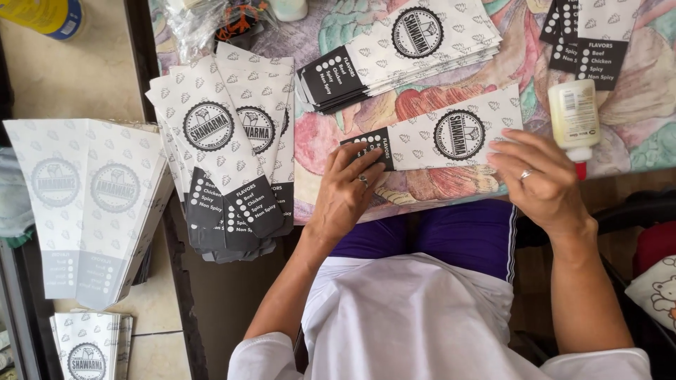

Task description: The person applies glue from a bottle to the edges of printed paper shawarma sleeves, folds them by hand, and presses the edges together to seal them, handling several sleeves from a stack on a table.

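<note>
Hands are pressing one flat paper sleeve (440,135), white with a black end and a round emblem, onto the patterned tablecloth (338,28) at the table's near edge. The left hand (348,190) is lying with fingers spread over the sleeve's black end, gripping nothing; the right hand (539,176) is resting open-palmed on its white end. A glue bottle (575,116) is lying just beside the right hand, nozzle toward the table edge. A stack of sleeves (401,49) is sitting right behind the pressed one, another fanned pile (229,141) is spreading left of the left hand, and face-down ones (91,204) are lying farther left.
</note>
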